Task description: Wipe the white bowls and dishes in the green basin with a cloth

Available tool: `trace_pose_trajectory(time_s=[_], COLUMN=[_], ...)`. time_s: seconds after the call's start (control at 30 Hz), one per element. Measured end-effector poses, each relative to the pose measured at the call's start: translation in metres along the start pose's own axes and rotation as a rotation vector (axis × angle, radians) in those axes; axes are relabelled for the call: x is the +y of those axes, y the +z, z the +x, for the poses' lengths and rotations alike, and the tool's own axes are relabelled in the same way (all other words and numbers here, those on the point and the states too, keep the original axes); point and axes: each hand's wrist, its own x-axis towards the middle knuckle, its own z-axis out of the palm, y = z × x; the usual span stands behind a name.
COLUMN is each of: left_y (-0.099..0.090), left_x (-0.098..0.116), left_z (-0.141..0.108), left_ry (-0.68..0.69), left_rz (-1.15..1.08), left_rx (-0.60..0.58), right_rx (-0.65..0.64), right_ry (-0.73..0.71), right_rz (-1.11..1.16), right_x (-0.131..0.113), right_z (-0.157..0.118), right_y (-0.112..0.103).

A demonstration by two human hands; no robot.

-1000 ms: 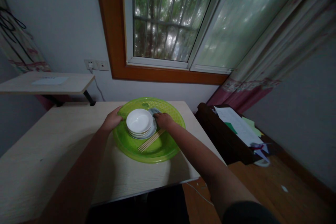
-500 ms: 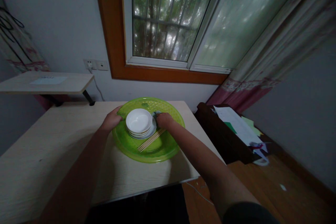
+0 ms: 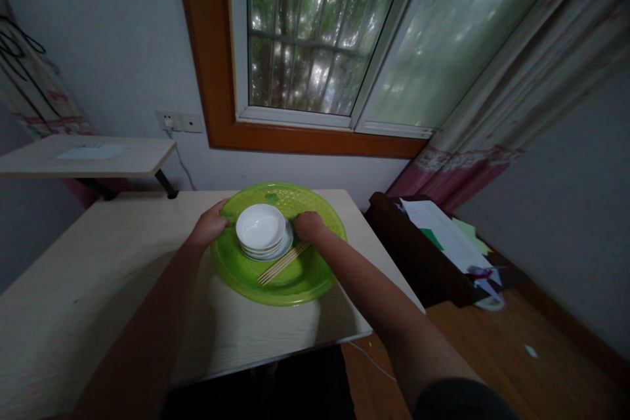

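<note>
A large round green tray (image 3: 295, 295) lies on the table. My left hand (image 3: 210, 224) grips its left rim, the thumb over the edge. On the tray stands a stack of white bowls (image 3: 260, 228), set on a white plate (image 3: 289, 243). Several light wooden chopsticks (image 3: 283, 264) lie side by side in front of the stack. Just right of the bowls, my right hand (image 3: 309, 226) is closed, low over the tray. Its fingertips are hidden, and I cannot make out what they hold.
The pale table (image 3: 123, 262) carries a raised shelf (image 3: 132, 161) at the left, with a paper sheet (image 3: 93, 151) on it. Right of the table stands a dark wooden cabinet (image 3: 418, 262) with papers. A window (image 3: 315, 46) is behind.
A small greyish-blue piece that showed by my right fingers is now out of sight. My right hand has barely shifted. My left hand, the tray and the bowls stay put.
</note>
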Motion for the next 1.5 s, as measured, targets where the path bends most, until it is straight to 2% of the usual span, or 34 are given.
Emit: trace_pose_trajectory(time_s=[0.13,0.27,0.43,0.63,0.8,0.97,1.13,1.27,1.5], left_y=[0.000,0.000,0.000,0.000,0.000,0.001,0.001,0.000,0.000], left_x=[-0.002,-0.002,0.003,0.004,0.002,0.008,0.015,0.015,0.011], left_z=[0.002,0.001,-0.002,-0.003,-0.001,-0.005,-0.010,-0.009,-0.006], left_ry=[0.004,0.031,0.030,0.022,0.003,-0.007,-0.002,-0.017,-0.022], left_rz=[-0.005,0.027,0.049,0.020,0.011,0.001,0.027,0.042,0.030], left_rx=[-0.010,0.005,0.018,-0.002,0.012,0.009,0.037,0.058,0.052], right_rx=[0.013,0.090,0.240,0.402,0.371,0.188,0.122,0.168,0.367], right_ry=[-0.015,-0.095,-0.194,-0.051,0.013,-0.108,-0.147,-0.134,-0.038], right_rz=[-0.009,-0.010,-0.056,0.002,0.002,-0.090,-0.090,-0.095,-0.048], right_x=[0.003,0.006,0.009,0.014,0.009,0.003,0.005,0.009,0.018], right_z=[-0.005,-0.008,0.004,0.010,0.006,0.003,0.002,0.002,0.006], right_y=[0.003,0.006,0.008,0.011,0.007,0.006,0.013,0.015,0.014])
